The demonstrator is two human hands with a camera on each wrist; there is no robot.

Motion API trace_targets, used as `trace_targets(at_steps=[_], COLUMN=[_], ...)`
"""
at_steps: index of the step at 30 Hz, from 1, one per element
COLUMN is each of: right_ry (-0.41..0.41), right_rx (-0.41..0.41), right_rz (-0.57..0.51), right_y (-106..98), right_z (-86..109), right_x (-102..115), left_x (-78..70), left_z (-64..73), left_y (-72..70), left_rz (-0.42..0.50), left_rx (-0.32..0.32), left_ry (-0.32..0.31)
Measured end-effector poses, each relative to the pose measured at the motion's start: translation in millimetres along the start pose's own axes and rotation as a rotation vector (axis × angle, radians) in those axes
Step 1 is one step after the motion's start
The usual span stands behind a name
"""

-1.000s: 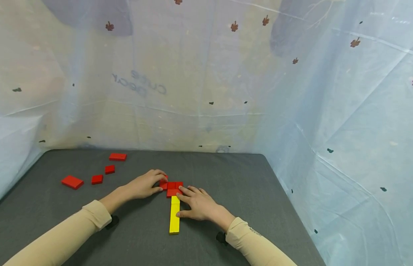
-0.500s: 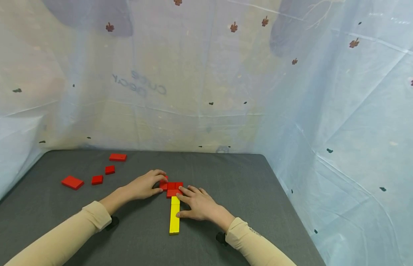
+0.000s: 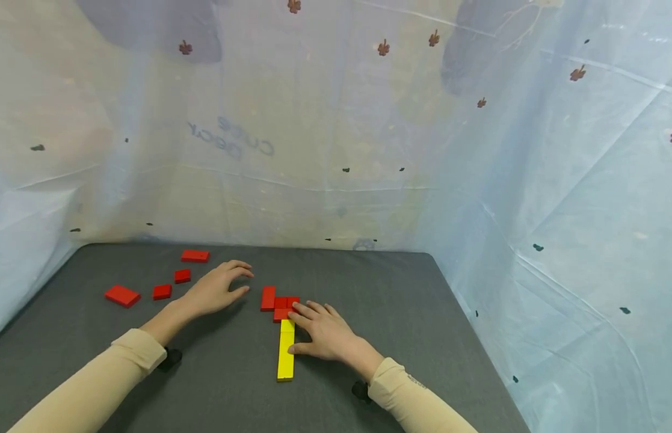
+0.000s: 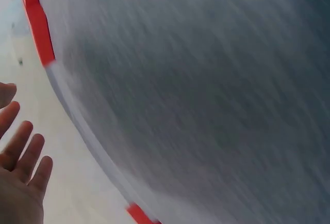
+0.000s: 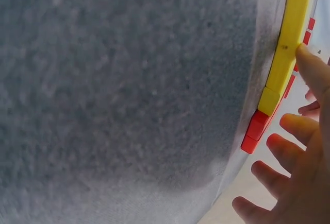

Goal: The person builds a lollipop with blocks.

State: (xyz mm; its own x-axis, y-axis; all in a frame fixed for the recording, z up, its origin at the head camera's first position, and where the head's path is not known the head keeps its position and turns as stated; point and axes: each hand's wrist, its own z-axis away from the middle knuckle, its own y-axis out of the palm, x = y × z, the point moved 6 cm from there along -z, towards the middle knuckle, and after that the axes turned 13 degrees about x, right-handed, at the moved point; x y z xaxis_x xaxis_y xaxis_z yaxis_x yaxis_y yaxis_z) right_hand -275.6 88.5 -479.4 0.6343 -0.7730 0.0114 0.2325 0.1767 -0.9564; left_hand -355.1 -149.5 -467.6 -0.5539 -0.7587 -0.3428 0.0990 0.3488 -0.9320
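My left hand (image 3: 213, 290) hovers over the table left of the block arrangement, fingers relaxed and holding nothing; the left wrist view shows the same hand (image 4: 20, 183) with fingers spread. A red rectangular block (image 3: 268, 299) stands lengthwise at the arrangement's left side. Beside it are small red blocks (image 3: 280, 302), with another red block (image 3: 280, 315) below. A yellow column (image 3: 285, 355) of a short and a long block runs toward me. My right hand (image 3: 327, 335) lies with spread fingers, index and middle fingertips at the red blocks, thumb touching the yellow block (image 5: 289, 54).
At the table's left lie loose red blocks: a rectangular one (image 3: 195, 256) at the back, two small ones (image 3: 182, 276) and a larger one (image 3: 121, 296). The dark grey table (image 3: 379, 288) ends at a pale printed sheet (image 3: 336, 132) behind and to the right.
My left hand has let go of the red rectangular block and moved left and away, uncovering it. My right hand has stayed in place on the blocks.
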Motion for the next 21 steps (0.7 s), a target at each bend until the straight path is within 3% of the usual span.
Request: trace_targets(at_steps=[9, 21], right_ry=[-0.039, -0.074], right_rx=[-0.053, 0.063], right_rz=[-0.019, -0.048], right_y=[-5.7, 6.9], right_z=[6.5, 7.0], right_x=[7.8, 14.6], left_x=[43.8, 92.0], left_z=[32.1, 98.4], left_y=[-28.1, -55.0], left_rz=[-0.006, -0.059], left_rx=[-0.108, -0.172], left_ry=[-0.071, -0.207])
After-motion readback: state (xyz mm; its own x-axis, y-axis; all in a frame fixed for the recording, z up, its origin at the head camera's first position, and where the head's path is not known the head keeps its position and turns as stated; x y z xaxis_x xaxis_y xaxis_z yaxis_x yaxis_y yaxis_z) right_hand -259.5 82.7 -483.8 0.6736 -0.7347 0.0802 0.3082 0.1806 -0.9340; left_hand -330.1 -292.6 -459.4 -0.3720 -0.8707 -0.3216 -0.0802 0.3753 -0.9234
